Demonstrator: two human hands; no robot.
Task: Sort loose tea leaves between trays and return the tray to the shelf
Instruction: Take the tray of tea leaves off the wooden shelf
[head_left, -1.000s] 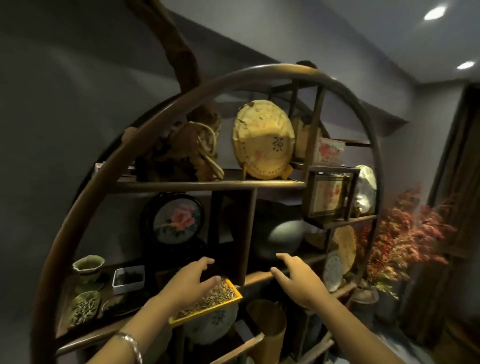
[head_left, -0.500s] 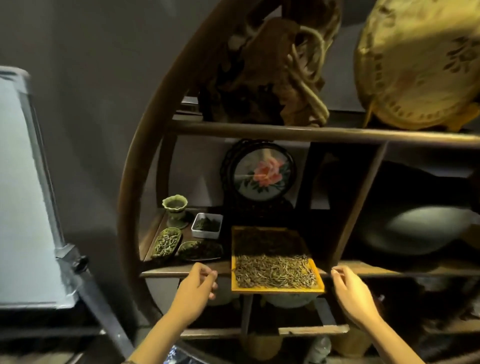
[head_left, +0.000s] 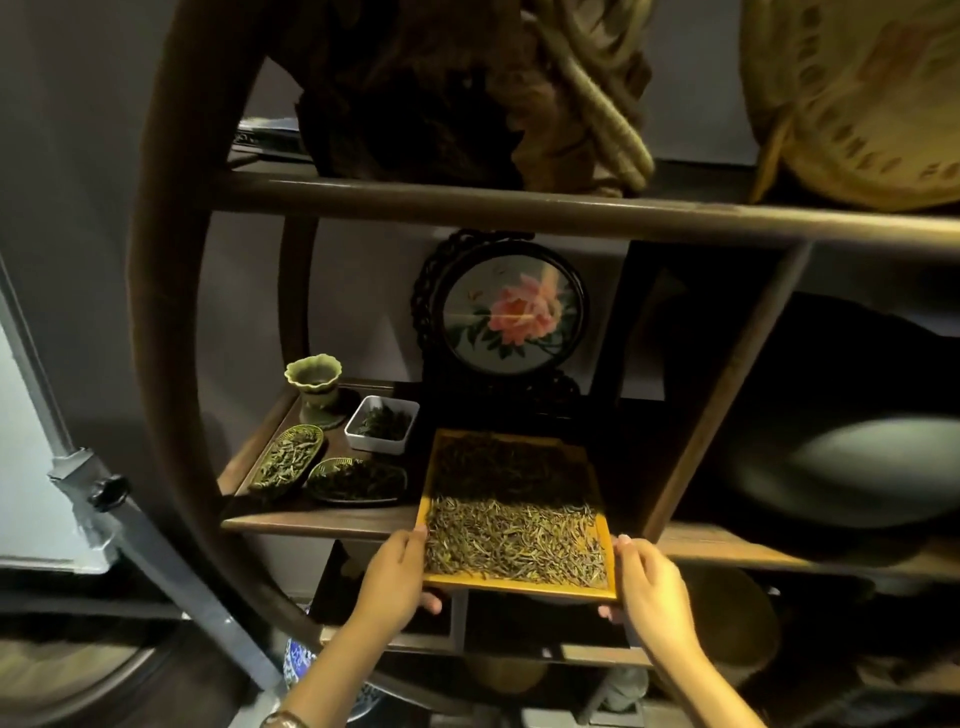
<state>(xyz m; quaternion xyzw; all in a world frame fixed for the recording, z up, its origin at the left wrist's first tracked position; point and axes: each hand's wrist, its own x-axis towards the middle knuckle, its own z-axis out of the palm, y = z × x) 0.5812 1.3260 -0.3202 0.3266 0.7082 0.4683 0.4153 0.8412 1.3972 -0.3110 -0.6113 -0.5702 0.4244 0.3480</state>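
Note:
A yellow-rimmed square tray (head_left: 435, 462) of loose tea leaves (head_left: 514, 540) lies on the wooden shelf board (head_left: 322, 517), its near end sticking out past the shelf's front edge. Dark leaves fill its far half and pale green-gold leaves its near half. My left hand (head_left: 396, 577) grips the tray's near left corner, thumb on the rim and fingers underneath. My right hand (head_left: 647, 584) grips the near right corner the same way.
Left of the tray on the same shelf stand a white dish of dark leaves (head_left: 382, 423), two leaf-shaped dishes of tea (head_left: 288, 457), and a green cup (head_left: 314, 382). A round flower screen (head_left: 511, 312) stands behind. An upright divider (head_left: 727, 384) bounds the right side.
Both hands moved in from beside the tray and took hold of its near corners. The view has come closer to the shelf.

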